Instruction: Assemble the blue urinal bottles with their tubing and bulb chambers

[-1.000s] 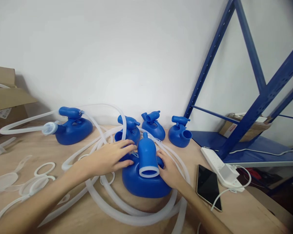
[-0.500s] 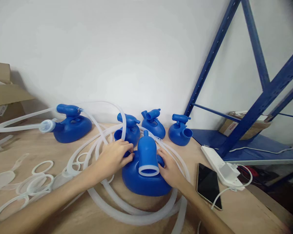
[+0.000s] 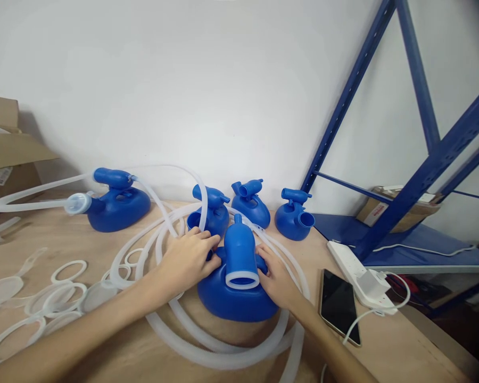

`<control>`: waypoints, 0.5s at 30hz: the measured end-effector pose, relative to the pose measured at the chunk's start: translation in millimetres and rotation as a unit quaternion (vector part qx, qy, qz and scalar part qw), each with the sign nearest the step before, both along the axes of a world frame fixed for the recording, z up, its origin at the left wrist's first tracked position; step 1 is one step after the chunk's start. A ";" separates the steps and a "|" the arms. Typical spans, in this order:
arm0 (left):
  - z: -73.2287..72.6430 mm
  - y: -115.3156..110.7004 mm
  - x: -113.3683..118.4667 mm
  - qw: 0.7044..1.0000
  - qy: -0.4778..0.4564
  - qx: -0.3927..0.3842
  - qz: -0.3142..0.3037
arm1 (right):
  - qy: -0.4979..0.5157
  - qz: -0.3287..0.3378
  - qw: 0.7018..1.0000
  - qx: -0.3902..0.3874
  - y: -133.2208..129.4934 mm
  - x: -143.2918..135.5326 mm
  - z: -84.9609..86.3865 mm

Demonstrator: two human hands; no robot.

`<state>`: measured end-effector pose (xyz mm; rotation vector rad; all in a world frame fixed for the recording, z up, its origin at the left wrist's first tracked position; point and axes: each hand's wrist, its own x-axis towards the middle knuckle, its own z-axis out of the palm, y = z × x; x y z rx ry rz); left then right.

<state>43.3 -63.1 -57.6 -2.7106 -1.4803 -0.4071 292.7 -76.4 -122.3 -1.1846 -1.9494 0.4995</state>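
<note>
A blue bottle [image 3: 235, 303] rests in front of me, inside loops of clear hose [image 3: 207, 355]. On top of it sits a blue cup-like part [image 3: 240, 247] whose wide mouth, rimmed with a white ring [image 3: 242, 280], faces me. My left hand [image 3: 193, 255] is curled against the bottle's left side, around its opening, fingertips partly hidden. On the right, my right hand [image 3: 274, 271] grips the bottle by its handle area, with the thumb near the cup-like part. Another blue bottle [image 3: 215, 213] stands just behind my left hand.
Two more blue bottles stand at the back, and one with a hose [image 3: 120, 207] at the left. White rings and lids [image 3: 64, 298] lie at the left. A phone [image 3: 338, 306] and power strip [image 3: 359, 276] are at the right, beside a blue rack [image 3: 403, 197]; cardboard box far left [image 3: 14, 186].
The bottle in my hands has shifted very slightly to the left. Both hands keep nearly the same places on it, and the left hand's fingers have moved a little.
</note>
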 end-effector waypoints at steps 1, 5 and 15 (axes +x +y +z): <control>-0.5 0.5 -0.6 1.000 0.002 0.004 0.001 | 0.000 0.000 1.000 0.002 0.0 -0.2 -0.1; -1.3 4.4 -8.4 0.998 -0.049 -0.030 -0.029 | 0.003 0.008 1.000 -0.001 1.1 -0.3 -1.3; 36.3 13.3 -72.8 0.978 -0.056 -0.171 -0.106 | 0.016 0.008 1.000 -0.002 3.0 0.0 0.6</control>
